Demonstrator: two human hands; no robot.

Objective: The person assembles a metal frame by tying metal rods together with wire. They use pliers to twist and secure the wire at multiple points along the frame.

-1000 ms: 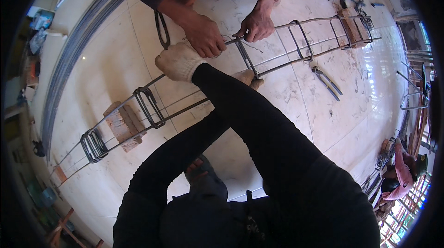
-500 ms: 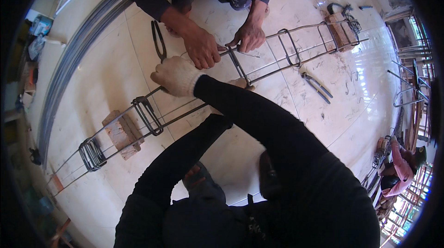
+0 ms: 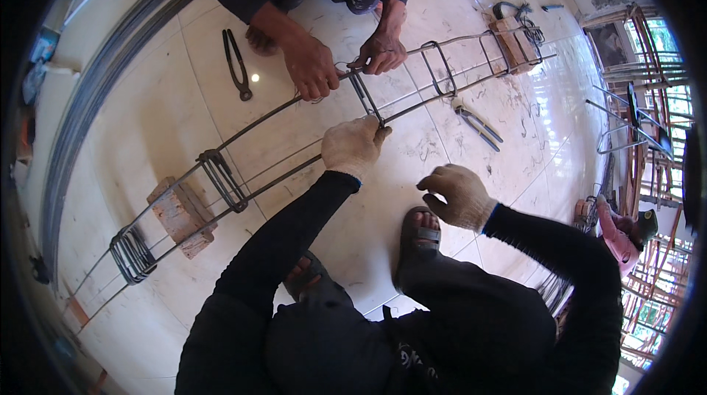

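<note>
A rebar cage [image 3: 280, 173] of long dark rods and square stirrups crosses the floor diagonally. My left hand [image 3: 349, 147], in a pale knit glove, is closed at the near rod, its fingertips at the lower corner of a stirrup [image 3: 366, 94]. My right hand [image 3: 462, 195], gloved too, hovers over the floor to the right, thumb and curled fingers apart, with nothing seen in it. Across from me, a co-worker's bare hands [image 3: 313, 67] work at the same stirrup's upper corner on the far rod. Pincers [image 3: 477, 127] lie beyond my right hand.
Bricks [image 3: 180, 214] prop the cage at the left and a brick block [image 3: 513, 45] at the right. Bunched stirrups [image 3: 132, 255] hang at the left end. More pincers [image 3: 237, 67] lie beyond the cage. Long rods [image 3: 96, 93] curve along the left. Another person [image 3: 622, 237] crouches far right.
My right hand has left the far rod at the left and swung back right over the floor. My left hand, hidden under that arm before, now shows at the stirrup. The view has shifted slightly.
</note>
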